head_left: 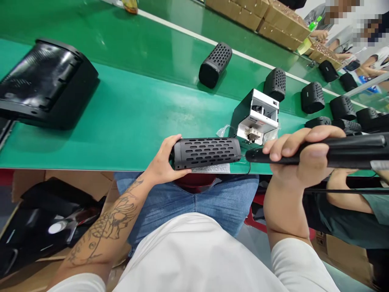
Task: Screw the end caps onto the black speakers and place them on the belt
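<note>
My left hand [162, 160] grips the left end of a black perforated speaker shell [208, 152], which lies sideways at the near edge of the green conveyor belt [127, 113]. A black electric screwdriver [334, 151] sits in my right hand [300, 156], fingers wrapped round its body. Its tip meets the right end of the shell. A white screw feeder box [258, 117] stands just behind the shell.
Several more black shells [215, 65] lie on the belt toward the right. A large black housing [45, 83] rests at the left. Cardboard boxes [273, 18] line the far side. Another person's arm [346, 196] is at my right. Black parts fill a carton [36, 227] below left.
</note>
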Demonstrator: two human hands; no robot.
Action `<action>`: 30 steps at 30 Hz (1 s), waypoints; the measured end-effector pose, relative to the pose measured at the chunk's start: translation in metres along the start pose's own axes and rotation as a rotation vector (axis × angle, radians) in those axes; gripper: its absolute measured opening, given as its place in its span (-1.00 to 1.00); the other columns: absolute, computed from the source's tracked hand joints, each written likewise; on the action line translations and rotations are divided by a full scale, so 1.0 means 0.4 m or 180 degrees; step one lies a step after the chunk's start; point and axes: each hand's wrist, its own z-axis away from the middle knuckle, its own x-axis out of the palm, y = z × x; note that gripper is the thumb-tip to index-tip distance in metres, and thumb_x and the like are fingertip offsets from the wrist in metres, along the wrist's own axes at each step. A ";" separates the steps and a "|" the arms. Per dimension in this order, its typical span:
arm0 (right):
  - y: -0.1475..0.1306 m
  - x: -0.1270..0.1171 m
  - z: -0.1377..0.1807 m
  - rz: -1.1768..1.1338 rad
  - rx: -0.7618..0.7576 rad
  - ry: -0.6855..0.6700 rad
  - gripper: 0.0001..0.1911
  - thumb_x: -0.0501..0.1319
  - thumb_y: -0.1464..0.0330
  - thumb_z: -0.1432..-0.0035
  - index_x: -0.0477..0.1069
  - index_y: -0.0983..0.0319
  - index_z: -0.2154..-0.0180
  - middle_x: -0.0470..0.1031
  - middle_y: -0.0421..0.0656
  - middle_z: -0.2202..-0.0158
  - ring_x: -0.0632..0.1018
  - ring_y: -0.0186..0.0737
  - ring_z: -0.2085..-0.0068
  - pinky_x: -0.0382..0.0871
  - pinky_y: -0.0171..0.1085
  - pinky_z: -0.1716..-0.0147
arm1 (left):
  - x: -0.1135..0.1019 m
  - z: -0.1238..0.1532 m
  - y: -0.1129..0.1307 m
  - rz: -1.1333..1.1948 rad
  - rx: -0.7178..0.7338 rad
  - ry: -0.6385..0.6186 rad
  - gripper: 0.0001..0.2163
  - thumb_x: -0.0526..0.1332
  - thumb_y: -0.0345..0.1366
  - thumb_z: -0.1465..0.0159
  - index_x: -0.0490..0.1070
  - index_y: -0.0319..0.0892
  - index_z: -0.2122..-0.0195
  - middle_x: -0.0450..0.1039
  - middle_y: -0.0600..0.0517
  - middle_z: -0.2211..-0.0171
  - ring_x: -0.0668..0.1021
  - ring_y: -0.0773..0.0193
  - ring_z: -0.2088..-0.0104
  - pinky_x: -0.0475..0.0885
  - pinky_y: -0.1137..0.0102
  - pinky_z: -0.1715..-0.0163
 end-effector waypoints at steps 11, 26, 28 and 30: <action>0.051 0.148 0.070 -0.0308 0.0289 -0.0713 -0.53 0.69 -0.01 -0.39 0.48 -0.01 0.28 0.46 -0.38 0.59 0.43 -0.26 0.69 0.61 -0.17 0.60 | 0.006 -0.007 0.015 0.0044 0.0054 0.0080 0.20 0.76 0.01 -0.25 0.14 0.04 -0.80 0.43 -0.31 -0.63 0.55 -0.40 -0.63 0.49 -0.29 -0.70; 0.094 0.113 0.069 -0.0098 0.0845 -0.1549 -0.45 0.67 -0.06 -0.37 0.42 0.03 0.34 0.46 -0.38 0.58 0.50 -0.24 0.62 0.61 -0.16 0.53 | 0.007 -0.009 0.022 0.0022 -0.0191 0.0045 0.25 0.79 0.07 -0.19 0.17 0.01 -0.80 0.43 -0.31 -0.63 0.54 -0.43 -0.64 0.50 -0.30 -0.70; 0.099 0.114 0.071 -0.0109 0.0950 -0.1604 -0.40 0.69 -0.10 -0.33 0.40 0.03 0.36 0.46 -0.37 0.57 0.50 -0.24 0.61 0.59 -0.15 0.53 | 0.007 -0.008 0.018 -0.0004 -0.0215 0.0058 0.26 0.79 0.07 -0.18 0.17 0.01 -0.80 0.43 -0.31 -0.62 0.55 -0.43 -0.63 0.51 -0.29 -0.70; 0.101 0.120 0.077 -0.0119 0.1021 -0.1664 -0.39 0.70 -0.12 -0.29 0.41 0.04 0.37 0.48 -0.35 0.56 0.48 -0.25 0.60 0.56 -0.15 0.53 | 0.007 -0.006 0.012 -0.0040 -0.0195 0.0059 0.26 0.79 0.06 -0.19 0.16 0.01 -0.80 0.44 -0.31 -0.62 0.56 -0.43 -0.62 0.53 -0.30 -0.68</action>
